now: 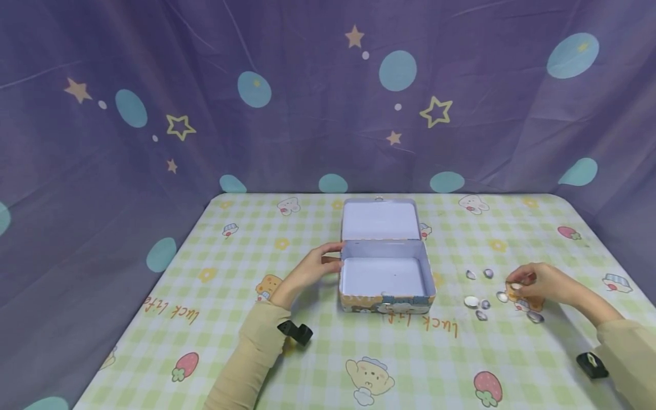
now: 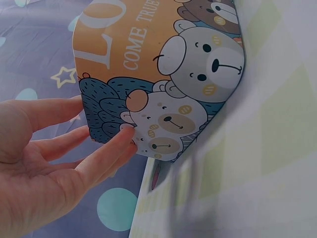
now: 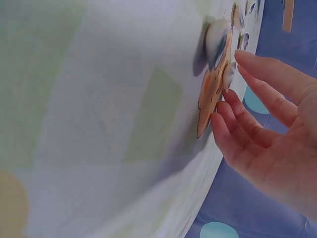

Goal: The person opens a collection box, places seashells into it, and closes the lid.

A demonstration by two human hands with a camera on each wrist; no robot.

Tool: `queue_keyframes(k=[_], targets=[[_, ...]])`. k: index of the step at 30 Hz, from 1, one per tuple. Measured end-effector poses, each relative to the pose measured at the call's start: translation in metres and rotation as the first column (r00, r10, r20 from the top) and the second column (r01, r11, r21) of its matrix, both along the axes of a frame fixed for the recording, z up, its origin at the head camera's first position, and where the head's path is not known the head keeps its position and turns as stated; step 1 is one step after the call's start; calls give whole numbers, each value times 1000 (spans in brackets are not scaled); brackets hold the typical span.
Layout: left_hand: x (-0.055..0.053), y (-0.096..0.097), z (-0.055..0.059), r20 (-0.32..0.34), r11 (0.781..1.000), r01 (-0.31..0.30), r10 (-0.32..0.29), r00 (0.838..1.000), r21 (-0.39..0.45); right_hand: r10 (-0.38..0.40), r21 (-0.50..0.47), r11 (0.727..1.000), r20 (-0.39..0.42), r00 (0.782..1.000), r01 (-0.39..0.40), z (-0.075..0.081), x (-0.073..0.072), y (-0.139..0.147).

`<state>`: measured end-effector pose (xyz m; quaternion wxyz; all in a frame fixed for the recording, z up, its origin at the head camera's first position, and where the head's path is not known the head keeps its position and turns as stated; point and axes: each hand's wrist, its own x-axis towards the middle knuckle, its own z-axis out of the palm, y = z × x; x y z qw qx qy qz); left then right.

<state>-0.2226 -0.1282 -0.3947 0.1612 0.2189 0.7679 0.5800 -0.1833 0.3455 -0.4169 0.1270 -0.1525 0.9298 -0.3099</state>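
Observation:
An open tin box (image 1: 381,304) with a bear print stands mid-table, its hinged lid (image 1: 380,219) tilted back and its pale inside bare. My left hand (image 1: 314,267) is at its left side. In the left wrist view the fingers of my left hand (image 2: 54,153) spread along the printed tin wall (image 2: 148,74). At the right, my right hand (image 1: 545,283) bends its fingers round a small seashell (image 1: 516,286). In the right wrist view the fingertips of my right hand (image 3: 267,119) pinch that shell (image 3: 229,74) close over the cloth.
Several seashells (image 1: 471,302) lie between the box and my right hand; another seashell (image 1: 535,316) lies just below it. A green-and-white checked tablecloth (image 1: 307,364) with cartoon prints covers the table. A purple curtain (image 1: 307,136) hangs behind.

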Motion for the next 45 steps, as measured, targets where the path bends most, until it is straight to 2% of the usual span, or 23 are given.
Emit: queue_keyframes(k=[6,17,26,31,39,45], targets=[[1,0,0,-7,1000,-3,3,1000,1,37,-28,999,-6,999,-37,-3,-4,3],[-1,0,-1,-2,1000,-2,2,1000,-11,52,-28,998,14,999,-52,-4,-7,4],[0,1,0,6,1000,-8,8,1000,-6,66,-47,997,-1,998,-66,-6,-8,5],[0,1,0,11,1000,-10,10,1000,-5,44,-51,998,10,999,-43,-4,-7,4],[-1,1,-1,27,1000,-14,14,1000,8,-42,31,999,-29,999,43,1,-8,-3],[0,1,-1,29,1000,-15,14,999,10,-52,48,997,-49,997,55,10,-10,-12]])
